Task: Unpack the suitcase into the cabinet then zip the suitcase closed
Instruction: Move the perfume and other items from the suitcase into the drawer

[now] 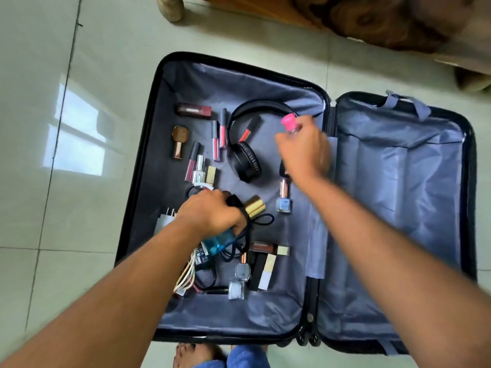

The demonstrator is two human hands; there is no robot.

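A black suitcase (148, 166) lies open flat on the tiled floor, with grey lining in both halves. In its left half lie black headphones (245, 158), several lip glosses (222, 128), nail polish bottles (283, 200), lipsticks, a charger and cables (186, 280). My left hand (210, 212) grips a blue perfume bottle with a gold cap (255, 207), black cords caught in the same grip. My right hand (304, 151) holds a clear bottle with a pink cap (289, 121) above the headphones. The right half (398, 208) holds nothing visible.
A wooden furniture leg (170, 7) and a brown patterned cloth (372, 19) stand beyond the suitcase at the top. Pale glossy floor tiles (66, 181) spread to the left. My bare foot (194, 354) and blue trousers (244, 357) are at the suitcase's near edge.
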